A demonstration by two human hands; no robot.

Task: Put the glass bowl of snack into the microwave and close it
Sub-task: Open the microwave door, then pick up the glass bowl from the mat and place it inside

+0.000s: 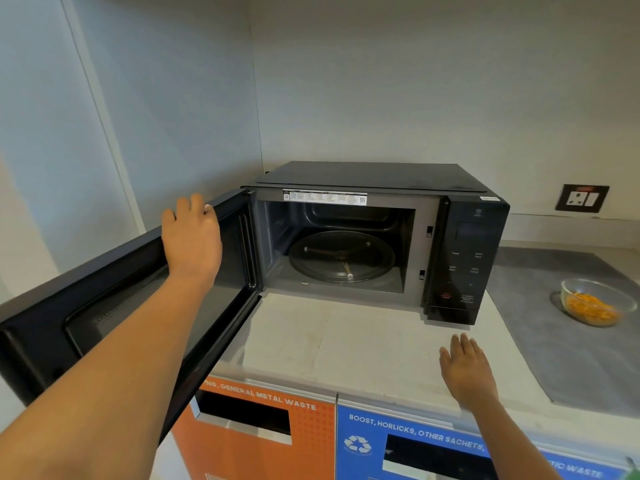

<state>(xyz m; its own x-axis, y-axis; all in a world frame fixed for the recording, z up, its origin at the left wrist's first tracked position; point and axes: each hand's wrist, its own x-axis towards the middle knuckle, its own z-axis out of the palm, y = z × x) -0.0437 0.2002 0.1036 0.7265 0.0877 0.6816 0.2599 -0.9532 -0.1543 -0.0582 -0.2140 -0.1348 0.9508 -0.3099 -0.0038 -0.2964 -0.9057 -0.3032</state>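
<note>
A black microwave stands on the counter with its door swung wide open to the left. Inside, the glass turntable is bare. My left hand rests over the top edge of the open door, fingers draped on it. My right hand hovers flat over the counter in front of the microwave, fingers spread and holding nothing. The glass bowl of orange snack sits on a grey mat at the right, well away from both hands.
The pale counter runs in front of the microwave. A grey mat covers its right part. Below the front edge are an orange waste bin front and a blue one. A wall socket sits behind.
</note>
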